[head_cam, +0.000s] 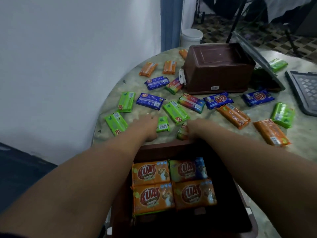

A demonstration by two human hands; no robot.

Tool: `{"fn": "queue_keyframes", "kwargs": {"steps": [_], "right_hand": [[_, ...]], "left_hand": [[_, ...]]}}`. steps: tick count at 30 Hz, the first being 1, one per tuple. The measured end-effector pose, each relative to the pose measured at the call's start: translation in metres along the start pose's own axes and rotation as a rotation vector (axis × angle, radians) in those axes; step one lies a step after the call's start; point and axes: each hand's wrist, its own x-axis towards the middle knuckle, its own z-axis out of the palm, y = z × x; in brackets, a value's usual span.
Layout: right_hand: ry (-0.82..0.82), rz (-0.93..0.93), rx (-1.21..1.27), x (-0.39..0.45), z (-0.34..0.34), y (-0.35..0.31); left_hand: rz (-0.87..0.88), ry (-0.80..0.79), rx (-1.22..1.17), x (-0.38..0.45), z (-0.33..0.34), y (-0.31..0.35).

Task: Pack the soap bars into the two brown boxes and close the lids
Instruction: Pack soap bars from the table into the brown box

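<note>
Soap bars (175,111): scattered mid-frame across the surface (205,133); four packed in near brown box (171,148), bottom centre. Second brown box (217,67), upper right, lies overturned. Left hand (147,127) touches a green bar (162,124); right hand (193,128) grips a multicolour bar (182,132). Risk: two-handed grabbing may drop bars off the edge.

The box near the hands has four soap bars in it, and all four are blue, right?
Not quite. The head view shows the near box does hold four soap bars, but they are not all blue. Three are orange. The fourth has a mixed wrapper, green at one end and blue at the other.
</note>
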Motion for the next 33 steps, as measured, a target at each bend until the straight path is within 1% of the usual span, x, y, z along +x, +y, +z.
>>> {"fn": "queue_keyframes", "kwargs": {"steps": [6, 8, 11, 14, 16, 18, 22, 25, 29, 31, 33], "right_hand": [[0.060, 0.023, 0.030, 0.004, 0.007, -0.001], [0.099, 0.023, 0.049, 0.002, 0.005, -0.003], [0.217, -0.011, 0.096, -0.011, 0.001, -0.003], [0.404, -0.070, 0.183, -0.026, -0.003, -0.003], [0.553, -0.098, 0.191, -0.039, -0.005, -0.003], [0.690, -0.135, 0.264, -0.053, -0.006, -0.004], [0.828, -0.233, 0.433, -0.082, 0.001, -0.003], [0.859, -0.324, 0.478, -0.100, 0.016, 0.001], [0.819, -0.464, 0.420, -0.120, 0.040, 0.015], [0.749, -0.516, 0.376, -0.129, 0.050, 0.022], [0.670, -0.551, 0.283, -0.136, 0.058, 0.026]], "left_hand": [[-0.039, -0.030, -0.024, -0.002, -0.001, 0.002], [-0.069, -0.027, -0.067, -0.005, -0.002, 0.002], [-0.094, 0.027, -0.193, -0.013, -0.006, 0.003], [-0.072, 0.132, -0.264, -0.023, -0.019, 0.003], [-0.047, 0.235, -0.262, -0.034, -0.029, 0.003], [-0.048, 0.360, -0.262, -0.050, -0.038, 0.005], [-0.065, 0.577, -0.300, -0.089, -0.049, 0.010], [-0.030, 0.682, -0.270, -0.117, -0.043, 0.009], [0.111, 0.778, -0.186, -0.154, -0.018, 0.006], [0.165, 0.745, -0.188, -0.171, -0.002, 0.007], [0.194, 0.662, -0.204, -0.183, 0.014, 0.008]]}}
